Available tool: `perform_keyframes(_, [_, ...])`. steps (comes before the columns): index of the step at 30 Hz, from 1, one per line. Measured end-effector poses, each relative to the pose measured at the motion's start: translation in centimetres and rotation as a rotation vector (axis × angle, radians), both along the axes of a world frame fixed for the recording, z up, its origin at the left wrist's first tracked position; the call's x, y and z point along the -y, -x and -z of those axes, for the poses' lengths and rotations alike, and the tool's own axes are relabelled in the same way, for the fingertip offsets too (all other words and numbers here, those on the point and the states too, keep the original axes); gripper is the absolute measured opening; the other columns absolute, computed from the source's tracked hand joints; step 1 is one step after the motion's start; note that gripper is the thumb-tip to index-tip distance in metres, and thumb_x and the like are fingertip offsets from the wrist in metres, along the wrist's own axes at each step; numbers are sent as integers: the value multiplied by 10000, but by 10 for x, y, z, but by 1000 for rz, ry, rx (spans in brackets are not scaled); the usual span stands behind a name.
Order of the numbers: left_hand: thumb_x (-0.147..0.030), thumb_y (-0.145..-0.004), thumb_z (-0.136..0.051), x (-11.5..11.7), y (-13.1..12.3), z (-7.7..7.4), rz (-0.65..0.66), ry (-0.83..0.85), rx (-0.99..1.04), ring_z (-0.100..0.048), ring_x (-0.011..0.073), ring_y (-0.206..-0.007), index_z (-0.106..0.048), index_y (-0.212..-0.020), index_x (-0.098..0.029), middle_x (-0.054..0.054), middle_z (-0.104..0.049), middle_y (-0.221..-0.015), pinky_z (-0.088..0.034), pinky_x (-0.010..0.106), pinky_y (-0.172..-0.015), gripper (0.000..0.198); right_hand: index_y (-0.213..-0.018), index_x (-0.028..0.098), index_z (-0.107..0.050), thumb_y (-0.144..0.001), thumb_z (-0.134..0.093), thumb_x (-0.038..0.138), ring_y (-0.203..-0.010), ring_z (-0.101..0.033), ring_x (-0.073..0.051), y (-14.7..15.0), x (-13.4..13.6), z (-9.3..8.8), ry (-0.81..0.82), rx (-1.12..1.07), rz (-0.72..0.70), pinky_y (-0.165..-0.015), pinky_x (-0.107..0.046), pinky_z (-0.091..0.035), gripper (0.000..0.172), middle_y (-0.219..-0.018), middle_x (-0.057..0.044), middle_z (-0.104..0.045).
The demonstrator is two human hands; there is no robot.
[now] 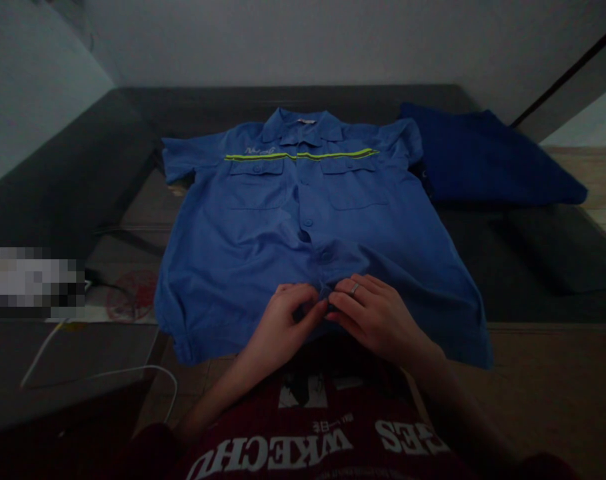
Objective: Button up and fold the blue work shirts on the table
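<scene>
A blue short-sleeved work shirt (253, 240) lies front up on a dark glass table, collar toward the far wall. A yellow-green stripe crosses its chest above two flap pockets. At the lower end of the button placket, my left hand (295, 310) pinches the cloth between thumb and fingers. Right beside it, my right hand (370, 310), with a ring on one finger, grips the same front edge. The fingertips nearly meet, and whatever button lies between them is hidden. Higher up the placket, a button (308, 223) shows.
Folded dark blue cloth (493, 157) lies at the table's right rear, touching the shirt's sleeve. A blurred-out object (30, 280) sits at the left with a black plug by it. A white cable (153, 368) hangs at the lower left. The dark tabletop (547, 247) extends right.
</scene>
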State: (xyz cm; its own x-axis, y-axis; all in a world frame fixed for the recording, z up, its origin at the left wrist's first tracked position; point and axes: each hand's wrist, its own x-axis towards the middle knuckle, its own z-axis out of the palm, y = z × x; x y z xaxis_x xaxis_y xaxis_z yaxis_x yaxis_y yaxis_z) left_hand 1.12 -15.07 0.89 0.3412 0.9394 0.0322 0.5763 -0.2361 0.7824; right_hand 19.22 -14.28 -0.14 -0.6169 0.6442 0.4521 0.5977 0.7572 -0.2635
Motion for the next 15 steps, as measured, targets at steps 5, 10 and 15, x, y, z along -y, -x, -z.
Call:
perform_keyframes(5, [-303,-900,-474,3,2,2,2,-7,18,-534,141,-711,-556,-729,-187,-6,-603,-713,-414,288,-707,222,-826,167,-615,-933,-464,249,-759,-556,-176,-1,0,0,62,-123,6,-698,-306,-448,203,-792,-59,-629])
perform_keyframes(10, [-294,-883,-497,6,4,2,-5,-26,35,-546,157,-783,-579,-819,-199,13,-625,-796,-436,305,-727,141,-814,178,-592,-931,-464,237,-755,-548,-162,-1,1,-1,190,-236,6,-691,-289,-457,183,-786,-48,-615])
perform_keyframes(15, [-258,-859,-536,4,5,-1,27,-17,1,-524,147,-739,-558,-764,-196,-7,-588,-738,-432,295,-699,116,-789,185,-565,-930,-470,238,-726,-537,-151,0,2,1,271,-316,5,-679,-282,-442,178,-754,-33,-600])
